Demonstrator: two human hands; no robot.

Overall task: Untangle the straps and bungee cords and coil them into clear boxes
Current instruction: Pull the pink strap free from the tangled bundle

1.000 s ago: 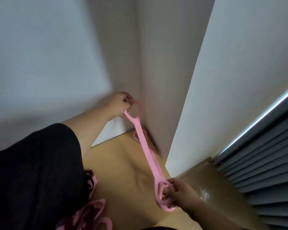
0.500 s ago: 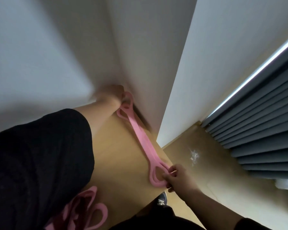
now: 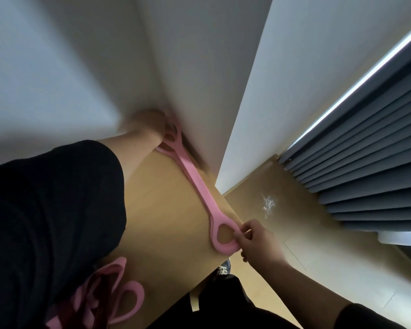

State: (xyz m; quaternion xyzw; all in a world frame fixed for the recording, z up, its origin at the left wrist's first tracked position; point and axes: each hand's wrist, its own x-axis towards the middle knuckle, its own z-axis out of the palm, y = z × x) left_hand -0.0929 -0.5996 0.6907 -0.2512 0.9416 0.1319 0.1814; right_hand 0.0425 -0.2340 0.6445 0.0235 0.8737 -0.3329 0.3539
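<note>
Strap [image 3: 201,186]: pink, stretched flat along the tabletop [image 3: 166,222] beside the wall.
Left hand [image 3: 150,122]: blurred, at the far loop; fingers' state unclear.
Right hand [image 3: 259,241]: fingers pinching the near loop.
More straps [image 3: 119,298]: heaped near the tabletop's close edge.

A pink strap [image 3: 201,186] stretches along the wooden tabletop [image 3: 166,224] at frame centre, close against the white wall [image 3: 199,67] behind it. Bare wood lies open left of the strap; a pink strap tangle [image 3: 119,298] crowds the lower left.
</note>
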